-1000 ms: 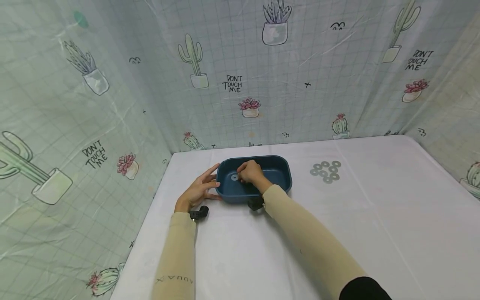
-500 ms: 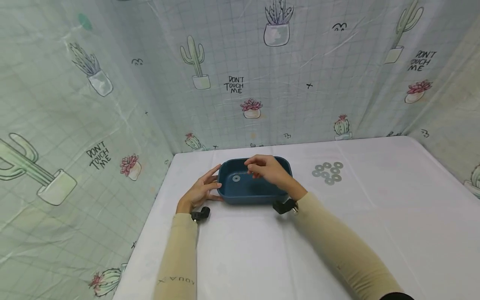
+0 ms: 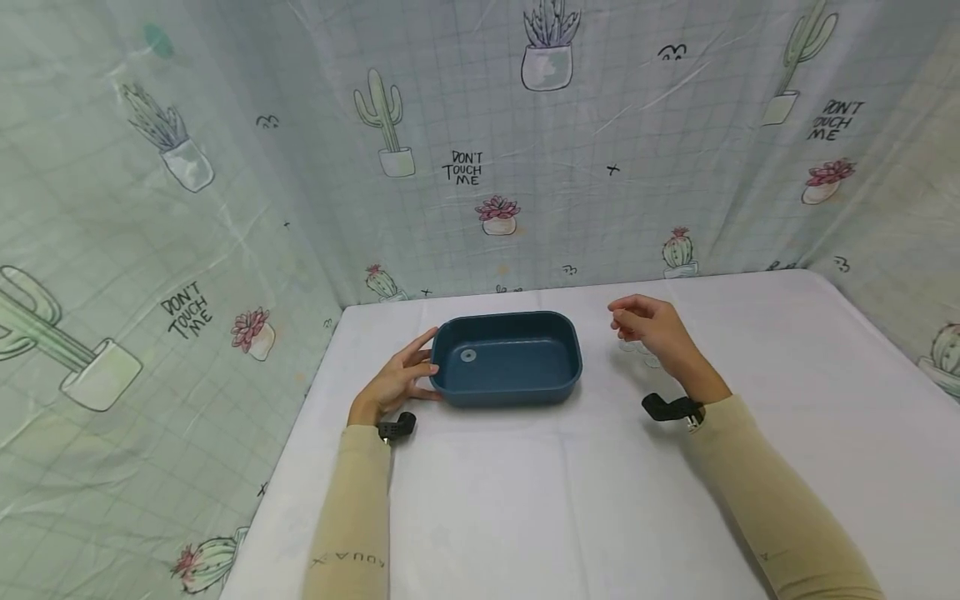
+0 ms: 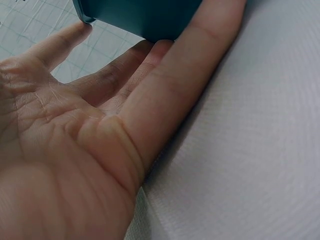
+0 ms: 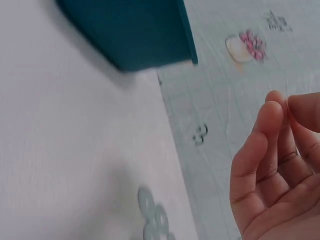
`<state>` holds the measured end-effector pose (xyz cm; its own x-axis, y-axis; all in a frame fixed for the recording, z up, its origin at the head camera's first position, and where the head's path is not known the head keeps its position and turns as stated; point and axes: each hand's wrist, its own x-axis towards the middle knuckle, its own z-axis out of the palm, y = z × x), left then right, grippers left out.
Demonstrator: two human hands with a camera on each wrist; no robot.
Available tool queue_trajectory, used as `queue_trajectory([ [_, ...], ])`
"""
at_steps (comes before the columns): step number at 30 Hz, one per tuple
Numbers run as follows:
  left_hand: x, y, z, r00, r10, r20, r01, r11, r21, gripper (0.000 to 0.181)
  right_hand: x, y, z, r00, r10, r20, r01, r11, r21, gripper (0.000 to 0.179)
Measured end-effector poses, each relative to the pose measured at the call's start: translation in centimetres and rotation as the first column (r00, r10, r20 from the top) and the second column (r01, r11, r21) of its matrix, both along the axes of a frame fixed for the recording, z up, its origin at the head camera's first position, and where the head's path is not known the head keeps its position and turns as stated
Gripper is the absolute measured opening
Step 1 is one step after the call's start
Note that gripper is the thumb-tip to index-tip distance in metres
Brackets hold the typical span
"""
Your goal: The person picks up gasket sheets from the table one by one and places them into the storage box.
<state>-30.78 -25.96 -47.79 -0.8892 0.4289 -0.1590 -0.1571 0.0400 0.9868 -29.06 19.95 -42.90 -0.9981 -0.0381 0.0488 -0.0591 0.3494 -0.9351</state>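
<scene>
A dark blue rectangular box [image 3: 506, 397] stands on the white table with one grey washer [image 3: 468, 355] lying on its floor at the left. My left hand [image 3: 396, 379] rests against the box's left end, fingers spread and nearly straight; in the left wrist view, fingertips touch the box wall [image 4: 140, 20]. To the right of the box, my right hand [image 3: 660, 333] hovers over several washers [image 3: 648, 361] on the table, covering most of them. In the right wrist view its fingers [image 5: 268, 117] are loosely bent, thumb near the index fingertip, with nothing seen between them.
The table is covered by a white cloth [image 3: 480, 500]. Behind it and at the left hangs a pale curtain [image 3: 300, 192] printed with cacti. Black wrist cameras sit on both wrists, the right one [image 3: 671, 407] above the cloth.
My right hand has come up out of the box and moved right to above the washers. The left hand and the box have stayed in place; the washer still lies inside.
</scene>
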Motion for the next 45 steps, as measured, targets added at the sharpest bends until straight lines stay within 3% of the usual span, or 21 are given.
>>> queue_trajectory([
  [10,-0.1,0.1,-0.1,1.000,0.001,-0.007,-0.001,1.000,-0.002,0.075,0.0,5.1,-1.1,0.996,-0.069,0.049,0.059,0.981,0.184,0.044],
  [20,-0.2,0.1,-0.2,1.000,-0.008,-0.001,0.008,1.000,0.001,0.076,0.0,8.6,-2.4,0.997,0.012,0.077,-0.040,0.927,0.373,0.034],
  [31,0.0,0.0,0.0,1.000,-0.015,-0.014,0.015,1.000,-0.009,0.076,-0.1,8.9,-3.2,0.983,0.087,0.159,-0.158,0.841,0.517,0.031],
  [39,0.0,0.0,-0.2,1.000,-0.009,-0.014,0.009,1.000,0.001,0.075,-0.1,8.7,-3.1,0.981,0.095,0.172,-0.176,0.809,0.561,0.031],
  [45,-0.1,0.0,-0.2,1.000,-0.001,-0.011,0.001,1.000,-0.003,0.074,-0.2,8.9,-3.1,0.980,0.119,0.160,-0.190,0.800,0.569,0.031],
])
